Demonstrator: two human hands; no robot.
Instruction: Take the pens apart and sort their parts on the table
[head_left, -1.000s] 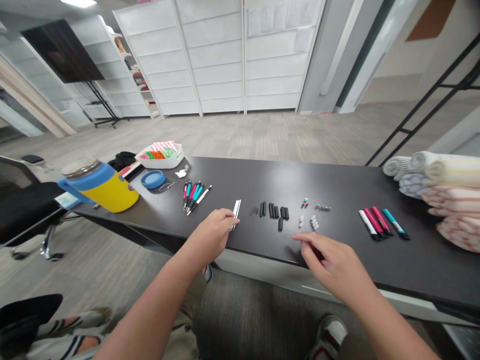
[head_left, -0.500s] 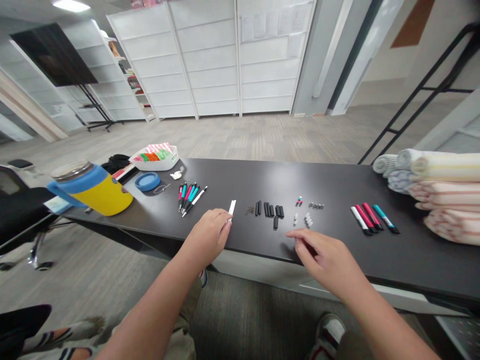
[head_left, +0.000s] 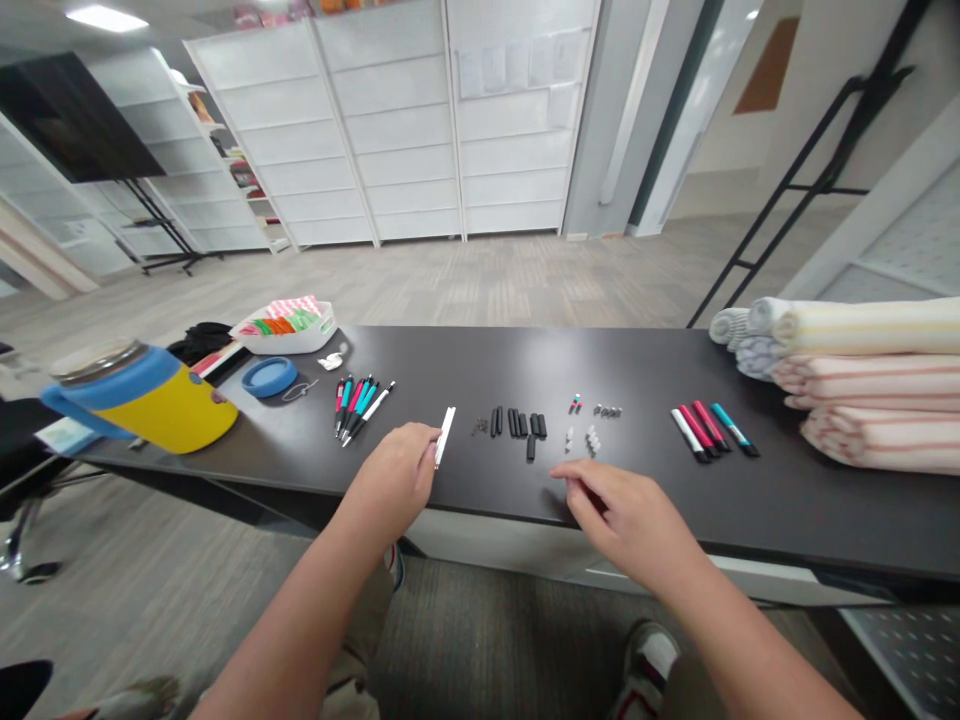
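My left hand (head_left: 391,477) is shut on a slim white pen barrel (head_left: 445,437), possibly several pressed together, which stands tilted above the black tabletop (head_left: 480,490). My right hand (head_left: 622,518) hovers low near the table's front edge and holds nothing visible. Its fingertips are closest to small white pen parts (head_left: 569,440) and a short black tube (head_left: 530,448). Further black tubes (head_left: 517,423) lie in a row, with tiny dark parts (head_left: 478,427) to their left. Grey metal bits (head_left: 607,411) and a small coloured piece (head_left: 575,403) lie beyond.
Assembled pens (head_left: 356,405) lie left of my hands, and black, red and teal markers (head_left: 709,430) lie right. A yellow-and-blue mug (head_left: 154,405), a blue lid (head_left: 268,377) and a white tray (head_left: 285,335) stand at the left. Folded striped towels (head_left: 870,375) are stacked at the right.
The white barrels have lifted from the table into my left hand and now look like one tilted stick. My right hand has shifted slightly left. The whole view has swung right, so the table appears further left.
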